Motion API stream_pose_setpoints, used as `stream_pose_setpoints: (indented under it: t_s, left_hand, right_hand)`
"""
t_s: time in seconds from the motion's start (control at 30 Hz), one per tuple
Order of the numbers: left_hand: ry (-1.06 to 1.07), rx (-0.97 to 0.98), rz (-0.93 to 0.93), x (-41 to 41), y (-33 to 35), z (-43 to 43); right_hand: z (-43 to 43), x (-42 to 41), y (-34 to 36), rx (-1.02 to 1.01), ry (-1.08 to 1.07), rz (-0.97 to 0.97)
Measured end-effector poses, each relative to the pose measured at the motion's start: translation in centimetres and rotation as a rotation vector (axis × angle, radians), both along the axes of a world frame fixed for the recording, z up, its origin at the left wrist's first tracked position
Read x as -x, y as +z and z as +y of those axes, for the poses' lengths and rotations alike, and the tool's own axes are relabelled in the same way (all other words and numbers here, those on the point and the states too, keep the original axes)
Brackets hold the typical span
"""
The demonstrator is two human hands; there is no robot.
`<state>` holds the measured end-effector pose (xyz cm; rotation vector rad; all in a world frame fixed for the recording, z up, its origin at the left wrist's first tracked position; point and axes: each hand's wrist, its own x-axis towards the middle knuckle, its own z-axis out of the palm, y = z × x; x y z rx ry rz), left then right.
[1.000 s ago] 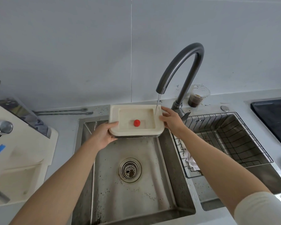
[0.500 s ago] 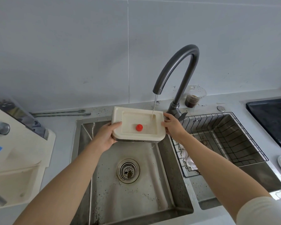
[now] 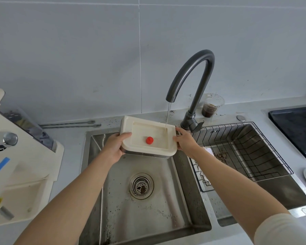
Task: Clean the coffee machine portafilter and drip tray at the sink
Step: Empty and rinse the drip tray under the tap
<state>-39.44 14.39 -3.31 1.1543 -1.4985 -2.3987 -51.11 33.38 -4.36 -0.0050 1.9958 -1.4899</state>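
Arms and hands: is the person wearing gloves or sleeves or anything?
No gloves: the left hand and right hand are bare, with no watch or bracelet at the wrists. The left arm is bare as far as the picture shows. The right arm has a cream-white sleeve high up, near the corner.

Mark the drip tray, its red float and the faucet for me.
drip tray (image 3: 127, 124), head view, bare cream rim near its far left corner.
red float (image 3: 149, 140), head view, centre of its top.
faucet (image 3: 201, 54), head view, top of the dark arch.
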Motion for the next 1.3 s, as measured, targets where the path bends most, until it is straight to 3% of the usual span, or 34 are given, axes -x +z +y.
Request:
stream_pose_setpoints:
  t_s: [0.23, 0.47, 0.7, 0.83, 1.03, 1.3]
  left_hand:
    - [0.003, 0.138, 0.035, 0.0, 1.3, 0.0]
    - [-0.103, 0.461, 0.036, 0.0, 2.9, 0.4]
    - [-0.090, 0.671, 0.082, -0.3, 4.5, 1.4]
    - [-0.108, 0.776, 0.110, -0.4, 4.9, 2.3]
    - [-0.089, 0.857, 0.125, -0.5, 4.5, 3.5]
    - [-0.051, 0.892, 0.063, -0.6, 3.6, 3.4]
  right_hand:
    - [-0.3, -0.2, 0.4, 0.024, 0.029, -0.034]
    - [-0.8, -0.4, 0.6, 0.030, 0.027, -0.146]
    - [1.6, 1.2, 1.5, 0.065, -0.283, -0.163]
    - [3.4, 2.1, 2.7, 0.273, -0.506, -0.267]
    - [4.8, 3.0, 4.2, 0.651, -0.572, -0.377]
    - [4.4, 3.7, 5.1, 0.683, -0.538, -0.411]
